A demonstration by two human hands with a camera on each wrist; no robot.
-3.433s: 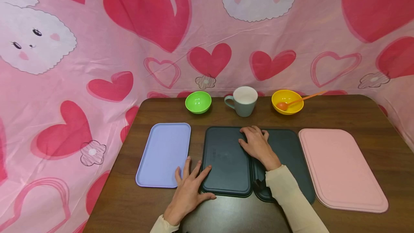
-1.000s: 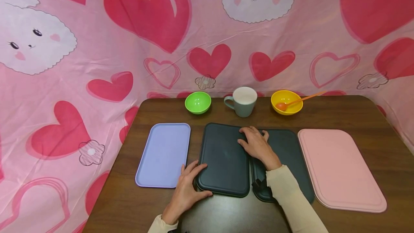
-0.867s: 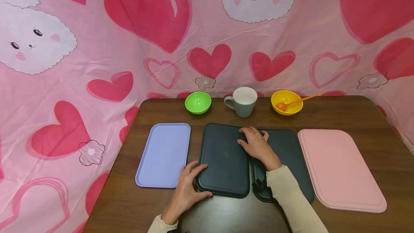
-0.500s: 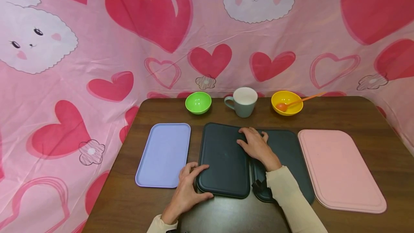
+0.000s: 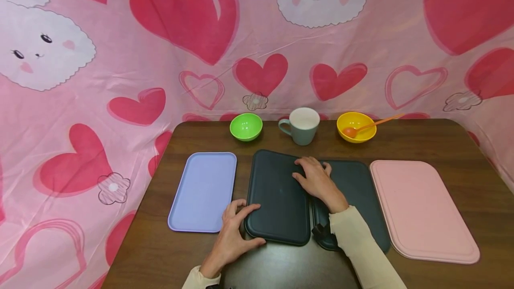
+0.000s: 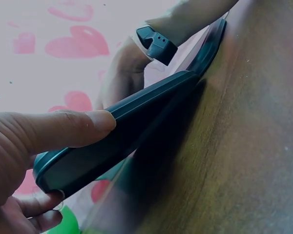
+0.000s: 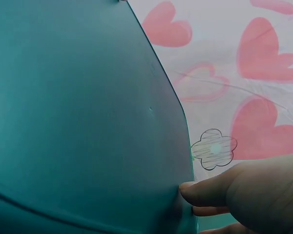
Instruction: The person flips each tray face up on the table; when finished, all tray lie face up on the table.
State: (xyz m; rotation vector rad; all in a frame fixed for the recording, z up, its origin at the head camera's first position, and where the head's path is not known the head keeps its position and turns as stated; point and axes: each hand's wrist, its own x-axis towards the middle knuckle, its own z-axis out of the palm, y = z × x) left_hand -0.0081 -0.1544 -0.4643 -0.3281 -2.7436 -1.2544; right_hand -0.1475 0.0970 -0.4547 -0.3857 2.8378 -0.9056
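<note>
A dark green tray (image 5: pixel 279 195) lies tilted in the middle, its left side raised and its right side low. In the left wrist view a shadow shows between the tray (image 6: pixel 88 165) and the tabletop. My left hand (image 5: pixel 232 235) grips its left edge, thumb (image 6: pixel 78 127) on one face and fingers curled round the other. At the far right corner my right hand (image 5: pixel 319 181) pinches the tray (image 7: pixel 97 107), thumb on top, other fingers mostly hidden beyond the edge. A second dark green tray (image 5: pixel 353 191) lies flat under my right forearm.
A lavender tray (image 5: pixel 205 191) lies on the left of the wooden table (image 5: pixel 140 253), a pink tray (image 5: pixel 425 208) on the right. Along the back stand a green bowl (image 5: pixel 246 127), a grey-green mug (image 5: pixel 304 130) and a yellow bowl (image 5: pixel 365 135) holding an orange spoon (image 5: pixel 381 120).
The left dark green tray's left side has risen off the table. My left hand went from spread fingers beside it to a grip on its edge; my right hand shifted slightly left.
</note>
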